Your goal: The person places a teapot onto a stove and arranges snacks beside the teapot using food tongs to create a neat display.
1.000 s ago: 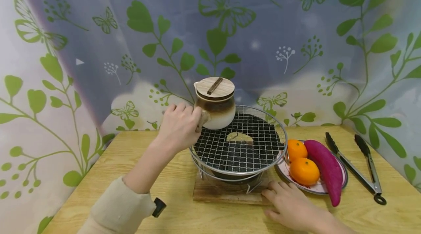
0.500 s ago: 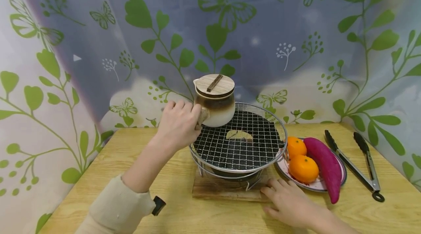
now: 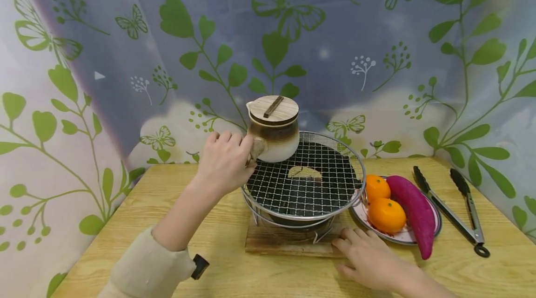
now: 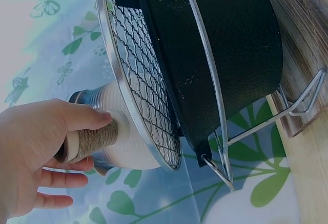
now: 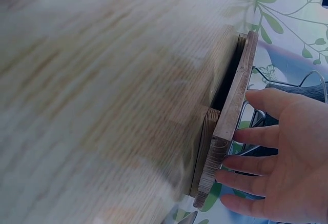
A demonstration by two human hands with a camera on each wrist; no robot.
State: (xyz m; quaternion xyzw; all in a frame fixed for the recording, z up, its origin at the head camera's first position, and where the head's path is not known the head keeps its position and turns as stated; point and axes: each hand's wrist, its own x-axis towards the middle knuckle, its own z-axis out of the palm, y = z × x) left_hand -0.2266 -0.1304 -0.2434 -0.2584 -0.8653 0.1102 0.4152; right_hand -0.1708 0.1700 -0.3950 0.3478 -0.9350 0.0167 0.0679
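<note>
A side-handled teapot (image 3: pixel 278 144), brown fading to cream with a flat wooden lid (image 3: pixel 274 108), sits upright at the back left of a round wire grill net (image 3: pixel 310 191). My left hand (image 3: pixel 226 160) holds its twine-wrapped handle (image 4: pixel 95 142). In the left wrist view the thumb lies along the handle while the lower fingers reach out loosely. Under the net stands a black stove bowl (image 4: pixel 225 39) in a wire frame. My right hand (image 3: pixel 368 253) rests its straight fingers at the right front corner of the wooden board (image 3: pixel 289 242) beneath the stove.
Right of the stove, a plate (image 3: pixel 437 233) holds two oranges (image 3: pixel 387 215) and a purple sweet potato (image 3: pixel 414 214). Black-tipped metal tongs (image 3: pixel 456 219) lie spread beyond it. A patterned curtain (image 3: pixel 335 56) hangs right behind the table.
My left hand has drawn back slightly along the handle, so a little more of it shows. The teapot and my right hand stay in place; the head view has shifted slightly.
</note>
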